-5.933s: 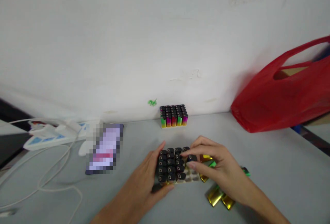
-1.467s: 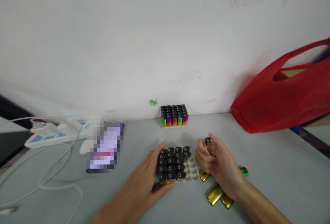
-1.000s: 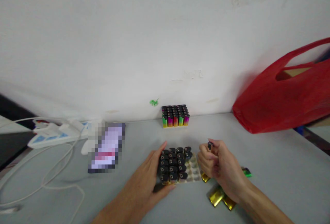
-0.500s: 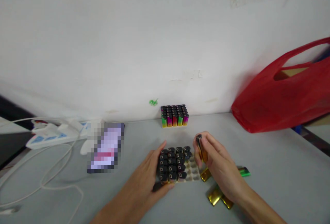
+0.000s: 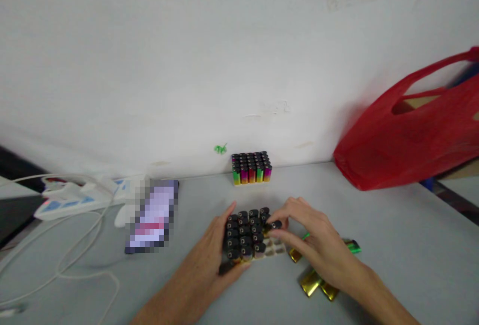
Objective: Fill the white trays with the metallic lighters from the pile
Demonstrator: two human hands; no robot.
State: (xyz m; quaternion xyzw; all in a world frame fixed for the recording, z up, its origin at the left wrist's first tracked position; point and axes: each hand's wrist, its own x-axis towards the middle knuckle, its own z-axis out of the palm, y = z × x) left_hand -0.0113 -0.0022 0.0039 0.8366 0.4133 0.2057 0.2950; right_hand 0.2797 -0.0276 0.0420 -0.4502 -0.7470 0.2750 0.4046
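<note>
A pale tray (image 5: 279,248) with round-edged sockets stands on the grey table, with rows of upright black-topped lighters (image 5: 245,240) in it. My left hand (image 5: 205,260) is wrapped around the tray's left side, thumb along the near edge and fingers behind. Between the thumb and fingers of my right hand (image 5: 318,237) is a lighter (image 5: 276,225), its black top over the tray's right part; its lower end is mostly hidden. Loose shiny lighters, gold (image 5: 310,283) and green (image 5: 352,246), lie beneath and beside my right hand.
Against the wall stands a full block of colourful lighters (image 5: 252,171). To the left are a phone with a blurred screen (image 5: 153,215), a white power strip (image 5: 71,202) and loose white cables (image 5: 62,260). A red bag (image 5: 407,140) sits at the back right.
My right hand has moved left with the lighter, from beside the tray to over its right-hand sockets. My left hand keeps its grip on the tray. The view has shifted slightly.
</note>
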